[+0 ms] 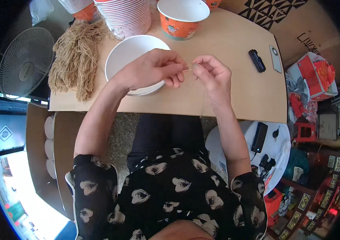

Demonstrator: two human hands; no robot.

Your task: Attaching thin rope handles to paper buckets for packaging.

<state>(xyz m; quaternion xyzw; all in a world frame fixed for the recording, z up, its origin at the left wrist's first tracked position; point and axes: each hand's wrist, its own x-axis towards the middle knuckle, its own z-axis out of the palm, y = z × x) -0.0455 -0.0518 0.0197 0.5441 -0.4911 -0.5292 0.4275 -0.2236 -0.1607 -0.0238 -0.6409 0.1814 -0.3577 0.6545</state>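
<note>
My left hand point(148, 71) is over the right side of a white round bowl point(118, 58), fingertips pinched together. Facing it, my right hand point(215, 80) is closed in a pinch above the bare tabletop. A thin, pale tan strand point(188, 70) stretches across the small gap between both sets of fingertips. Its exact kind is too fine to make out. Left of the bowl, a thick bundle of tan, string-like strands point(76, 56) lies heaped on the table and reaches its near edge.
Behind the bowl stand a tall stack of paper tubs point(126, 18) and an orange patterned tub point(178, 26). A black handheld item point(257, 61) and a pale slim item point(275, 59) lie on the table point(242, 96) at right. A fan point(26, 64) stands at left.
</note>
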